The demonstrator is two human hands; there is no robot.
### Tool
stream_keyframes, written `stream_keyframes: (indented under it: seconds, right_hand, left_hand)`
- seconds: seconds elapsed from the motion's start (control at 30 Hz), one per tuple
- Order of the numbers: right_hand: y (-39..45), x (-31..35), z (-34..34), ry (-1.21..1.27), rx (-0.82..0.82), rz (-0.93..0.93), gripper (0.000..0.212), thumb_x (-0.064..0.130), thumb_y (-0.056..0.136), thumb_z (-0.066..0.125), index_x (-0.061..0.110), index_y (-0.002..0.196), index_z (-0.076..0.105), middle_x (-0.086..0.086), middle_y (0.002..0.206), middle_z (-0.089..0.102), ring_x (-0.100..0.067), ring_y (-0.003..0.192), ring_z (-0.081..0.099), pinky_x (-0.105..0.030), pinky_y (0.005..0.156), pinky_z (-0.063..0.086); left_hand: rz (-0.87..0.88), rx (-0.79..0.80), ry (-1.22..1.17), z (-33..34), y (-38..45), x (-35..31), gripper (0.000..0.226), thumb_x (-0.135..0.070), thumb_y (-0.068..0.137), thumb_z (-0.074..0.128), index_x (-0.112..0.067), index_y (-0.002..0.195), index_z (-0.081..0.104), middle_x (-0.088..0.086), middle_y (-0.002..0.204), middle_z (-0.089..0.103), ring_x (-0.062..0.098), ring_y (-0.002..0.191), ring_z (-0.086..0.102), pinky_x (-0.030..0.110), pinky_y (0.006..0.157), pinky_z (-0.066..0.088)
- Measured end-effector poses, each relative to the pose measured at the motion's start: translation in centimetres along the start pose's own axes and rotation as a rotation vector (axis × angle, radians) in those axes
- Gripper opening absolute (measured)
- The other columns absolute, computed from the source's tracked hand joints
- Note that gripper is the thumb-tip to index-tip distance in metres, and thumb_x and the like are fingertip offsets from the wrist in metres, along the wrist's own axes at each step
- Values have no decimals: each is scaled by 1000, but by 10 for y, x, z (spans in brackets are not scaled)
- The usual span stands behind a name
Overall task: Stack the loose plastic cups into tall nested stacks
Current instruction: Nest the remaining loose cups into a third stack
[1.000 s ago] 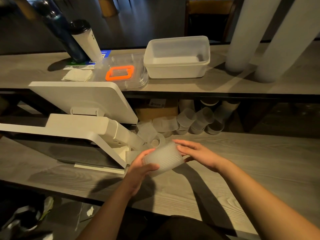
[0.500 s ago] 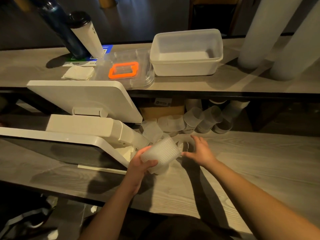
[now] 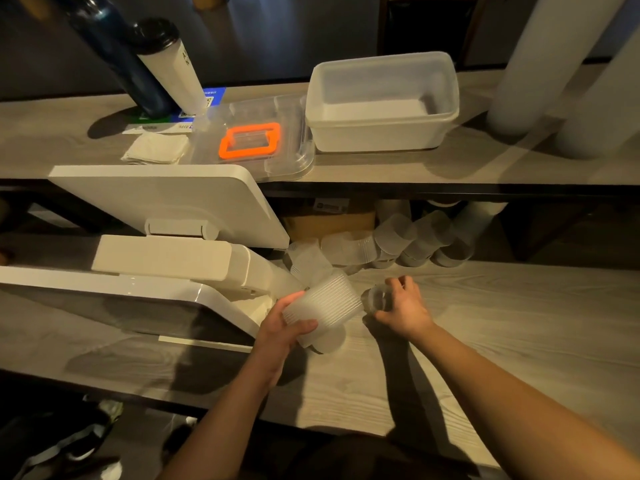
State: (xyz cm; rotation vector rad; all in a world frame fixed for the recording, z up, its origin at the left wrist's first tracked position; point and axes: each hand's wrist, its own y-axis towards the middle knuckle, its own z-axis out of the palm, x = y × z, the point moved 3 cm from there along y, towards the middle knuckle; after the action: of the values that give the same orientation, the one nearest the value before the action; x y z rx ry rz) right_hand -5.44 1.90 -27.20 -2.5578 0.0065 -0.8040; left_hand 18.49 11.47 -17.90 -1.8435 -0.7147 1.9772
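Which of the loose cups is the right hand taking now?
The single clear cup lying beside the held nested stack; right hand grips it, others lie under the shelf.

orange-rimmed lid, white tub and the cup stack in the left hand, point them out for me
orange-rimmed lid (image 3: 250, 140), head view, on its orange frame
white tub (image 3: 379, 131), head view, on its front wall
cup stack (image 3: 323, 304), head view, on its ribbed side
left hand (image 3: 282, 332), head view, on its back

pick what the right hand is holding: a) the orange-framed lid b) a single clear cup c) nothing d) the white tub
b: the right hand has its fingers curled round a single clear cup on the counter, beside the nested stack gripped by the left hand.
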Motion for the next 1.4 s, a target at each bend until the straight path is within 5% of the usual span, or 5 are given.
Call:
stream_keyframes:
  seconds: [0.27,0.4,0.47,0.67,1.4]
  right_hand:
    - [-19,-15,-21,270,-87,18,75,31,83,76,19,147,40,-5,143,45,-22,130,47,-41,106,47]
    - [-31,-7,-43,543,-134,-11,65,28,89,72,24,147,41,-1,131,48,-17,116,51,-30,92,51]
    - [-36,0,-53,698,-105,-38,55,27,92,68,24,142,46,2,124,53,-15,111,54,-23,85,48]
    - [-47,9,-72,971,33,-117,37,30,98,58,23,134,56,-2,127,62,-19,115,61,-33,92,53]
    - [-84,25,-82,798,399,-294,44,39,96,60,40,139,54,7,133,58,-9,118,58,-29,97,52]
  left_hand:
    - [32,24,52,12,-4,-2,93,-48,49,81,-28,135,52,5,130,54,28,119,54,39,86,56]
    - [46,18,51,16,-9,-3,92,-48,48,80,-28,134,52,5,129,54,28,118,54,37,85,56]
    - [50,9,18,18,-12,-4,92,-46,48,80,-27,133,53,6,128,55,28,117,55,35,81,56]
    - [94,29,4,27,-19,-3,91,-46,52,81,-27,135,50,8,130,52,30,117,56,32,79,57]
    - [70,125,-41,52,-40,-4,85,-37,51,83,-23,130,56,15,131,52,36,116,56,30,74,55]
